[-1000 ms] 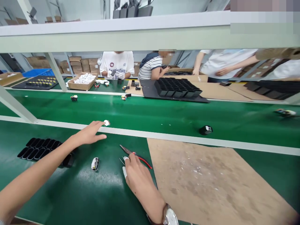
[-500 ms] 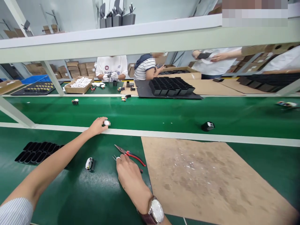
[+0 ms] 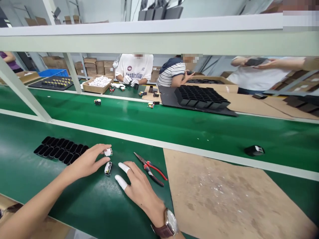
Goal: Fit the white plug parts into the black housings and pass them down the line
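My left hand (image 3: pixel 86 161) reaches over the near bench, its thumb and fingers around a small white-topped circuit board (image 3: pixel 108 152). Just below its thumb stands a black casing with a circuit board inside (image 3: pixel 108 168). My right hand (image 3: pixel 138 186) is to the right of that casing, fingers apart and nothing in them; white finger cots cover its thumb and index finger. Red-and-black long-nose pliers (image 3: pixel 149 166) lie beyond my right hand, apart from it. Rows of empty black casings (image 3: pixel 58 147) sit left of my left hand, which partly hides them.
A stained cardboard sheet (image 3: pixel 224 196) covers the bench on the right. Behind a white rail (image 3: pixel 134 137) runs the green belt (image 3: pixel 159 124), carrying a black casing (image 3: pixel 254 150) and several circuit boards. An overhead shelf and slanted posts cross the view. People work opposite.
My left hand has brought the white-topped circuit board from the belt to the near bench. My right hand has spread its fingers; thin prongs at its fingertips no longer show. The view has shifted left.
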Demonstrator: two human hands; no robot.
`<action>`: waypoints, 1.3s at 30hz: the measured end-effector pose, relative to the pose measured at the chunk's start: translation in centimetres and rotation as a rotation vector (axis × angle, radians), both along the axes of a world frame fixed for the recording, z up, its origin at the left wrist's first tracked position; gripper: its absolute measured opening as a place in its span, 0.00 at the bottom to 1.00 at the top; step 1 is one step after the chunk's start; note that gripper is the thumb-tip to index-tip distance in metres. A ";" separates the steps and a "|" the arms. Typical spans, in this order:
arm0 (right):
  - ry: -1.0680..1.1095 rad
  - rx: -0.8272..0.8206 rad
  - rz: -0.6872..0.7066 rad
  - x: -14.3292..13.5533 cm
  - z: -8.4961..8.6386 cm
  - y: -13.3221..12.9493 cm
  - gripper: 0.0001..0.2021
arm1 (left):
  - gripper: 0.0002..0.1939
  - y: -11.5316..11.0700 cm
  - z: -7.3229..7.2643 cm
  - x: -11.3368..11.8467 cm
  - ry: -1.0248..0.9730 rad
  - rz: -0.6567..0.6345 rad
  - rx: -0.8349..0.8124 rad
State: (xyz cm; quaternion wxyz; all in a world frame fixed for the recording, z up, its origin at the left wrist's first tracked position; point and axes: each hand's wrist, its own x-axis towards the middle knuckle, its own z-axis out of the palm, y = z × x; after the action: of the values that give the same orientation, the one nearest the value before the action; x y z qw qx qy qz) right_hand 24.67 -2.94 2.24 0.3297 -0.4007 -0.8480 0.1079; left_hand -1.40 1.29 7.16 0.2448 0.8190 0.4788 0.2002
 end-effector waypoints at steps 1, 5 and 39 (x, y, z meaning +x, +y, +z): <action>0.044 -0.019 0.023 -0.1 0.0 0.1 0.20 | 0.29 -0.7 -0.4 -0.3 -0.065 -0.028 -0.057; 0.080 -0.075 0.094 -0.7 0.4 0.4 0.26 | 0.47 -2.4 -3.6 -0.6 -0.173 -0.121 -0.130; 0.039 0.004 0.180 0.7 -0.2 -1.2 0.35 | 0.39 -4.6 -6.7 1.0 -0.219 -0.132 -0.073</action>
State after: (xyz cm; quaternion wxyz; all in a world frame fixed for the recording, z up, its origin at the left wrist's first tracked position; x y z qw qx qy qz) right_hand 25.34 -4.12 2.02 0.3357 -0.3201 -0.8742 0.1432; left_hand -0.41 -3.31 0.42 0.3378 0.8124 0.4013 0.2546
